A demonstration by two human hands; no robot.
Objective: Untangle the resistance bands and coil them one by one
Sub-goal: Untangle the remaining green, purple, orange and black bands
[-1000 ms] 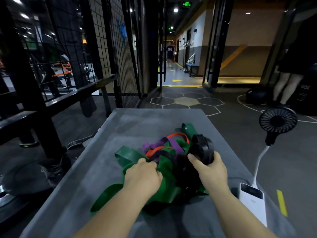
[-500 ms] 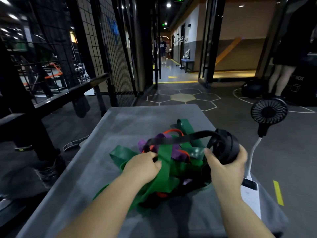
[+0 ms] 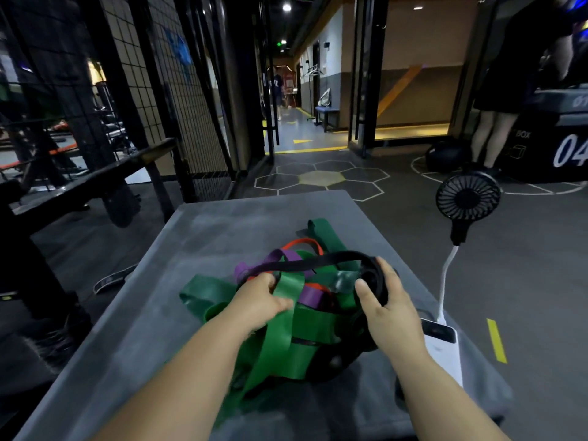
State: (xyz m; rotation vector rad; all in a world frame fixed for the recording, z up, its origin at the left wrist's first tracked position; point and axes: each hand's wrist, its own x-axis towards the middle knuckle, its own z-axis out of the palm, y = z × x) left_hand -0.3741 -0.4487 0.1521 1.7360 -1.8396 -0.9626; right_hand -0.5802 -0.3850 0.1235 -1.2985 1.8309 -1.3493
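Black band (image 3: 318, 264) held by right hand (image 3: 388, 310), seemingly left hand (image 3: 257, 300) too.

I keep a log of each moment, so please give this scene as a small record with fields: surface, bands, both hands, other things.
surface: grey table
pile: green band, purple band and red band, tangled
black band: partly coiled, one strand stretched over the pile
left hand: pinches the strand's end
right hand: holds the coil
other: black fan, white power bank, to the right

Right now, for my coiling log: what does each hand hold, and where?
The black band: right hand grips its coiled end, left hand pinches its straight stretch.
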